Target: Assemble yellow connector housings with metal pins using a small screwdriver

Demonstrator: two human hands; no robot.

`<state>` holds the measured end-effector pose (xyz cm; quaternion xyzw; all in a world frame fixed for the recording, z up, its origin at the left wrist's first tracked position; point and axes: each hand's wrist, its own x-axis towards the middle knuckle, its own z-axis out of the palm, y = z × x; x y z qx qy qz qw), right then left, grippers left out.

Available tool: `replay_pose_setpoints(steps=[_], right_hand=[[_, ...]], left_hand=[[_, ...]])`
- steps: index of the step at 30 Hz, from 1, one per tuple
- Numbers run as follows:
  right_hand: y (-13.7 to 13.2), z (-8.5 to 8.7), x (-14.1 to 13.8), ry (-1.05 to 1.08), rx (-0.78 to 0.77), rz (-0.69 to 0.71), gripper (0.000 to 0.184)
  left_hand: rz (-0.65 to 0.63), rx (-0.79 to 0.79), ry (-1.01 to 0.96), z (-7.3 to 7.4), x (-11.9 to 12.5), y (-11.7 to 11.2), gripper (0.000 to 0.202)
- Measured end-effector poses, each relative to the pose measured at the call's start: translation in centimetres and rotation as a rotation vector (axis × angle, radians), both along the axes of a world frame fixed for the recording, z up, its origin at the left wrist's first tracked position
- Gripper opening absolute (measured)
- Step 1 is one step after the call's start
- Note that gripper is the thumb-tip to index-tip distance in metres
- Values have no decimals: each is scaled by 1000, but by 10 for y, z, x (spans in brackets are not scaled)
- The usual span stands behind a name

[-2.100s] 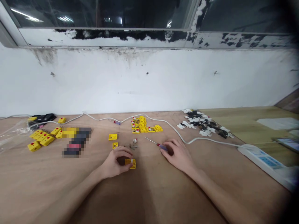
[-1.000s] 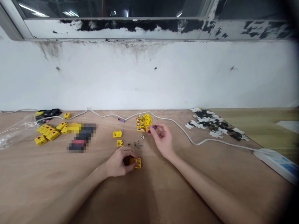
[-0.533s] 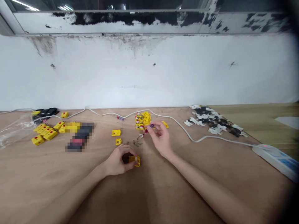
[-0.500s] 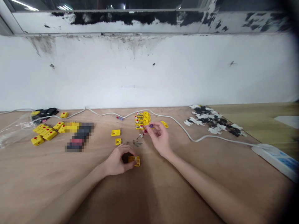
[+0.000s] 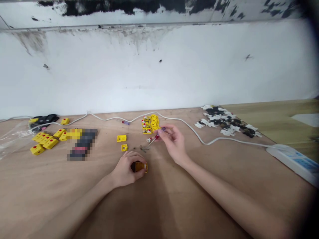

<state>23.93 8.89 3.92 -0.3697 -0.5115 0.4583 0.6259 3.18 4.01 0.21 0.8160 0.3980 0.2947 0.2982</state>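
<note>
My left hand point(image 5: 126, 169) holds a small yellow plastic housing point(image 5: 140, 167) near the table's front, its hollow side facing up. Thumb and fingers close round its right end and partly cover the inside. In my right hand point(image 5: 174, 142) is a screwdriver point(image 5: 156, 136) with a red and purple handle, its shaft slanting down to the left. The tip is close to a few small metal pieces point(image 5: 144, 148). Beside the shaft lies a small white part point(image 5: 149, 140). Left of these are a yellow cover point(image 5: 121, 138) and a smaller yellow piece point(image 5: 124, 147).
Several open yellow housings point(image 5: 150, 124) with red and white parts stand behind my right hand. Closed yellow units point(image 5: 50, 142) lie at left. A second screwdriver point(image 5: 125, 122) rests near the white cable point(image 5: 183, 125). At right are black and white pieces point(image 5: 224, 121) and a power strip point(image 5: 294, 161).
The view has tilted down slightly. My right hand has shifted a little right and now covers a yellow piece behind it. My left hand's fingers have moved over the housing's right end.
</note>
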Motion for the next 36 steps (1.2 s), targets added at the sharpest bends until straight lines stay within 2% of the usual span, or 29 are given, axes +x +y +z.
replay_pose_setpoints(steps=[6, 13, 36], right_hand=[[-16, 4, 7, 9, -59, 141, 33], [-22, -5, 5, 19, -76, 255, 30], [-21, -11, 7, -31, -19, 303, 29]], left_hand=[[-11, -33, 6, 0, 0, 2, 13], [-5, -65, 28, -1, -2, 3, 15], [-7, -47, 18, -3, -1, 5, 14]])
